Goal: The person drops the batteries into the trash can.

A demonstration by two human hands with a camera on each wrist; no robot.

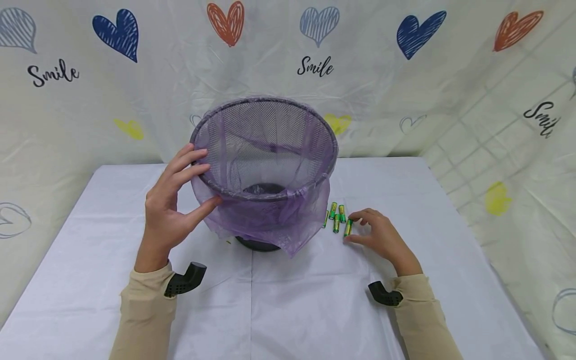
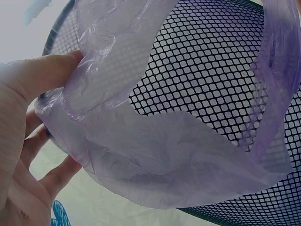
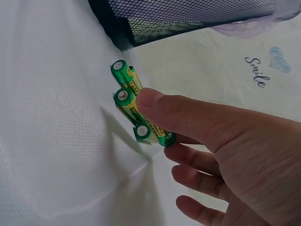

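Round black wire-mesh basket [image 2: 202,66] lined with a thin translucent purple plastic bag [image 1: 270,220], with small green-and-yellow cylindrical batteries [image 1: 336,223] grouped at its right.
Your left hand [image 1: 166,215] has its grip clamped on the bagged rim, at the left of the basket; your right hand [image 1: 380,237] has its grip pinched on one battery [image 1: 348,228], to the right of the basket; whether that one is clear of the white-covered bench [image 1: 288,310] cannot be told. Judged from this arrangement, the lining is essentially done, while handling of the batteries looks barely begun: the others visible lie outside the basket, close together. Note their green ends, yellow printed bands and pale end discs; the bag hangs wrinkled and loose below the basket's rim.
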